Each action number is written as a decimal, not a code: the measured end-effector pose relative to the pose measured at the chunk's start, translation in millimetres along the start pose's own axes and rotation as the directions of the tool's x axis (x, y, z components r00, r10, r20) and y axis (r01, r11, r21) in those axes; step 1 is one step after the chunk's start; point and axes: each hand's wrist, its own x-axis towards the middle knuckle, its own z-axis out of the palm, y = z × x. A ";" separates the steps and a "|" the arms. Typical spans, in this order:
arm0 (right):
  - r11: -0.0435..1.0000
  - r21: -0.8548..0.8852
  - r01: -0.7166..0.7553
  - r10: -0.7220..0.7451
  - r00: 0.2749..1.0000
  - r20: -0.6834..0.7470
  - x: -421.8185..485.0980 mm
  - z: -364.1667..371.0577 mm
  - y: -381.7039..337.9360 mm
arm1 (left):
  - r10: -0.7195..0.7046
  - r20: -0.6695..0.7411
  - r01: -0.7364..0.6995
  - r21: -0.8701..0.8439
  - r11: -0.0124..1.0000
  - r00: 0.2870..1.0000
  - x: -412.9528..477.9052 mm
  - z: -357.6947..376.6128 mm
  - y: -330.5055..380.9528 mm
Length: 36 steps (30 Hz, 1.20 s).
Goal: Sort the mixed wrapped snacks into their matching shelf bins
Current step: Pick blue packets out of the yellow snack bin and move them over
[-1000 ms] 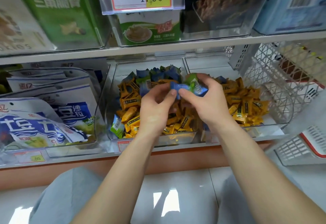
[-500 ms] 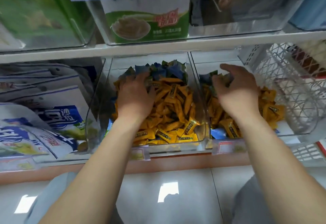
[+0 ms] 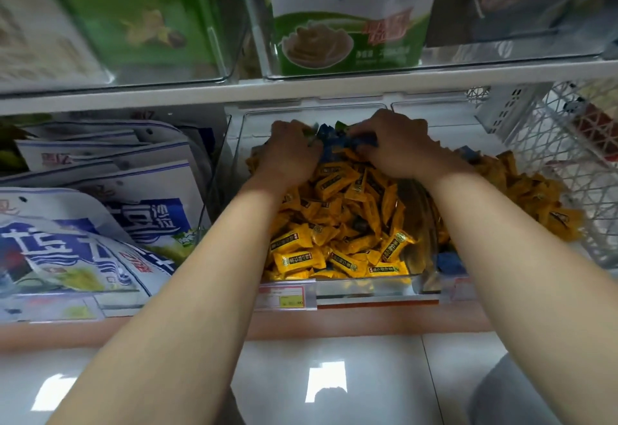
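Both curled, left hand (image 3: 287, 154), right hand (image 3: 398, 148), fingers (image 3: 363, 131) gripping blue snacks (image 3: 334, 139)

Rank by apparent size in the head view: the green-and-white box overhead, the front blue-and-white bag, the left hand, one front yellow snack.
1-2. green-and-white box and blue-and-white bag: alike; the bag is nearer and cropped, so unranked.
3. left hand.
4. yellow snack.

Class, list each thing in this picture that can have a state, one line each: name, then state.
clear bin: open-topped, nearly full.
yellow-wrapped snacks: loose heap filling its front.
blue-wrapped snacks: heaped at its back, partly covered.
left hand: fingers bent down into blue-wrapped snacks; grip hidden.
right hand: fingers bent over blue-wrapped snacks; grip hidden.
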 end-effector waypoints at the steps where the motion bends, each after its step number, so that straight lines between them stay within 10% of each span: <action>1: 1.000 0.023 0.010 -0.008 0.999 -0.052 -2.7 0.6 0.6 | -0.020 0.032 0.020 -0.010 1.000 0.999 1.9 1.4 -2.3; 6: 0.955 0.260 0.146 -0.070 0.957 -0.282 -1.2 -0.7 -15.4 | 0.082 -0.093 -0.094 -0.136 0.986 0.992 -4.7 -0.4 -12.7; 13: 0.981 0.186 0.051 -0.076 0.989 0.130 16.8 4.2 -23.5 | 0.142 -0.111 -0.161 -0.191 0.968 0.984 -16.8 -4.3 -24.4; 23: 0.964 0.242 0.111 -0.083 0.989 -0.124 4.0 -5.1 -36.9 | 0.076 -0.297 -0.129 -0.165 0.978 0.952 -33.4 -16.8 -13.6; 31: 0.716 0.692 0.094 0.269 0.877 -0.398 -81.6 -17.9 -10.7 | 0.085 -0.275 -0.206 -0.445 0.872 0.958 -84.5 2.8 37.8; 36: 0.708 0.705 -0.028 0.453 0.784 -0.424 -119.9 -28.9 50.5 | 0.257 -0.207 -0.311 -0.294 0.904 0.944 -86.4 59.0 106.8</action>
